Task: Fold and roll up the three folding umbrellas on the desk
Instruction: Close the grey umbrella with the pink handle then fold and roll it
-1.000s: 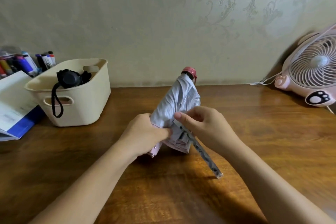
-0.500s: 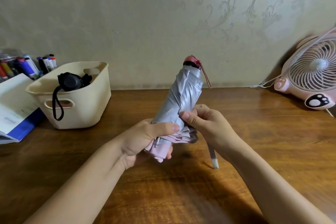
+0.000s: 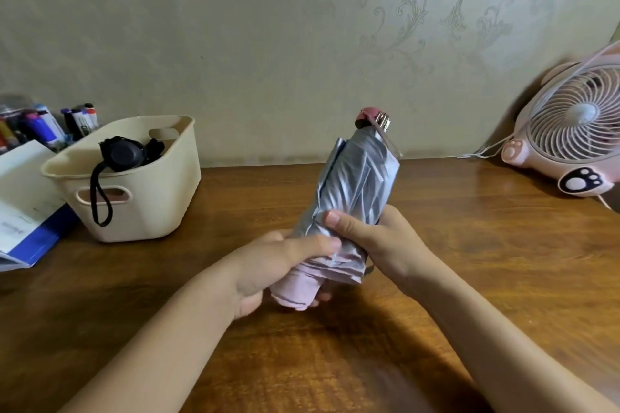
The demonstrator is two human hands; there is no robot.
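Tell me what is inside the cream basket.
A black folded umbrella pokes out of the basket, its wrist strap hanging over the front wall. Anything lower is hidden by the wall.

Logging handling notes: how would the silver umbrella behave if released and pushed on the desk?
The silver umbrella probably unfurls somewhat if released: its pleats stand loose above where the left hand and right hand grip it. Its shiny fabric looks slippery. Being roughly cylindrical, it may roll on the smooth desk when pushed.
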